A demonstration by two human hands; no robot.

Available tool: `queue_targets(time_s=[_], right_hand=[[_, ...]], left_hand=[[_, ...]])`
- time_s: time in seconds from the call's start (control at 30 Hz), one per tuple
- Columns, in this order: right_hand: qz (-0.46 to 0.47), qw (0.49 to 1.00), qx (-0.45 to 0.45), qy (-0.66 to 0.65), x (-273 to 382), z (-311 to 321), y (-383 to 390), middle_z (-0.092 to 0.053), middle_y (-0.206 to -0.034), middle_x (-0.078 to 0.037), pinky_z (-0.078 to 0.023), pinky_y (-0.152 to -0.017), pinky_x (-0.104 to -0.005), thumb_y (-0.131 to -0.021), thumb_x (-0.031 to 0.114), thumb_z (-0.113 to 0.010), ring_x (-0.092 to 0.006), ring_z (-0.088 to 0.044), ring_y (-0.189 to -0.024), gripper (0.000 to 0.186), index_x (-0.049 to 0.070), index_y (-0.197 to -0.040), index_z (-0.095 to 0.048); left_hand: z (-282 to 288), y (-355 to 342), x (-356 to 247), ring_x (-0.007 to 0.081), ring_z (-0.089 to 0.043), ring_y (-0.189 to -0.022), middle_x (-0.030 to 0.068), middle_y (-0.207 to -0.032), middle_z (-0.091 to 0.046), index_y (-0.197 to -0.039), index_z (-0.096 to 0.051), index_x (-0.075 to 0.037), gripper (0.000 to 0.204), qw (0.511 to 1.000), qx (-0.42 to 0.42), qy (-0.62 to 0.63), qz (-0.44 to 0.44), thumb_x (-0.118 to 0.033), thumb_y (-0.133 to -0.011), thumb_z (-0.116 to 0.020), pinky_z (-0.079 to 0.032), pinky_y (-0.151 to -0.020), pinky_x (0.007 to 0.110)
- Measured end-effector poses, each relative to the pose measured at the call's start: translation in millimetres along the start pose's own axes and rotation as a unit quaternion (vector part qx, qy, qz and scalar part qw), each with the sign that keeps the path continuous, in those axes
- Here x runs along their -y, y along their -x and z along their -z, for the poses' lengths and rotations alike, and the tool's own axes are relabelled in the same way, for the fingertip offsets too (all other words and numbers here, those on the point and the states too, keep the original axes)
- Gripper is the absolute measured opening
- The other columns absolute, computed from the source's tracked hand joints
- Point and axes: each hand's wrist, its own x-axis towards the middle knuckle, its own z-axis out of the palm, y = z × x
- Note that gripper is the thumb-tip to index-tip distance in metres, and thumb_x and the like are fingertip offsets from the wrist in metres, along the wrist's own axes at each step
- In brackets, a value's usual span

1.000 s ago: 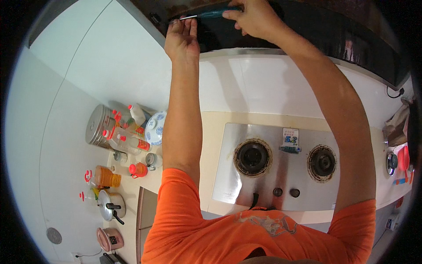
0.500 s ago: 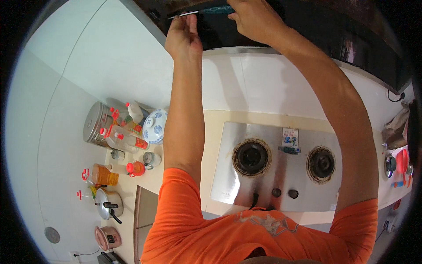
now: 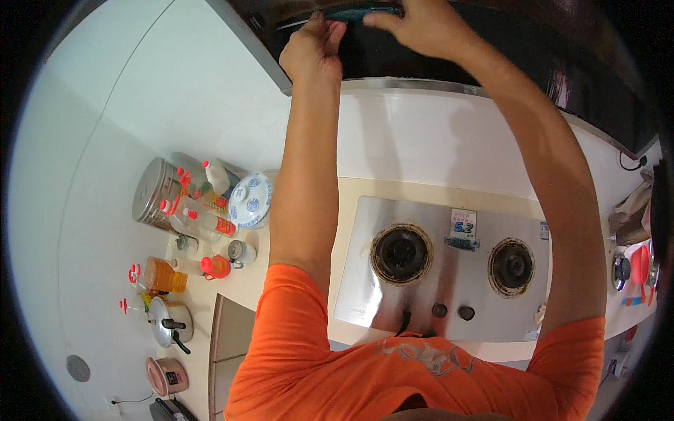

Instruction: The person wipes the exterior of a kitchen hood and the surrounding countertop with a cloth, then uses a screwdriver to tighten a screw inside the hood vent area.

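Screwdriver (image 3: 358, 12) pinched in the left hand (image 3: 313, 55)

Near the top edge of the view, the thin shaft (image 3: 293, 24) is held between the raised fingertips of the left hand, close to the teal handle. At the other end of the handle, the right hand (image 3: 439, 31) is placed with its thumb stretched out; its fingers are partly cut off by the picture's edge, so whether they are closed cannot be told. The tool is held lengthwise against a dark glossy panel (image 3: 428, 74), its shaft pointed left; whether the tip is touching anything cannot be made out.

Below the panel, a white wall (image 3: 414, 137) is seen, then a steel stove (image 3: 460, 281) with two black burners (image 3: 401, 254), set into a beige counter (image 3: 358, 186). To the left, a blue-and-white lidded pot (image 3: 250, 201), red-capped bottles (image 3: 188, 223) and a pressure cooker (image 3: 170, 323) are grouped.
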Motion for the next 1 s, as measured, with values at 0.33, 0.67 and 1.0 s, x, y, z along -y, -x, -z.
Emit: queue_targets(time_s=[0.33,0.67,1.0], right_hand=[[-0.041,0.995,0.091,0.014,-3,-7,-15,-0.068,-0.095,-0.030,-0.052,-0.077,-0.0455,-0.090,0.013,-0.066,-0.0406,-0.068,-0.090,0.028,-0.012,-0.102,-0.064],[-0.040,0.992,0.071,-0.100,-3,-7,-8,-0.064,-0.076,-0.021,-0.048,-0.054,-0.0393,-0.098,0.024,-0.058,-0.0277,-0.062,-0.063,0.032,-0.007,-0.091,-0.059],[-0.344,0.730,0.290,-0.514,-35,-6,-27,-0.059,-0.069,-0.012,-0.036,-0.041,-0.0271,-0.102,0.028,-0.056,-0.0142,-0.051,-0.050,0.035,-0.007,-0.095,-0.057]], left_hand=[[4,-1,-4,0.0323,-0.066,-0.092,0.0222,-0.101,-0.062,-0.109,-0.058,0.016,0.020,1.000,-0.005,0.008,0.001,0.002,-0.094,-0.060,-0.062,-0.084,0.043],[18,-22,-6,0.0333,-0.060,-0.106,0.0230,-0.113,-0.058,-0.121,-0.053,0.014,0.025,0.996,0.053,0.061,0.022,0.000,-0.101,-0.050,-0.054,-0.099,0.046],[14,-10,-8,0.0315,-0.062,-0.100,0.0220,-0.111,-0.059,-0.119,-0.054,0.014,0.024,1.000,0.019,0.022,0.009,-0.001,-0.101,-0.050,-0.057,-0.093,0.045]])
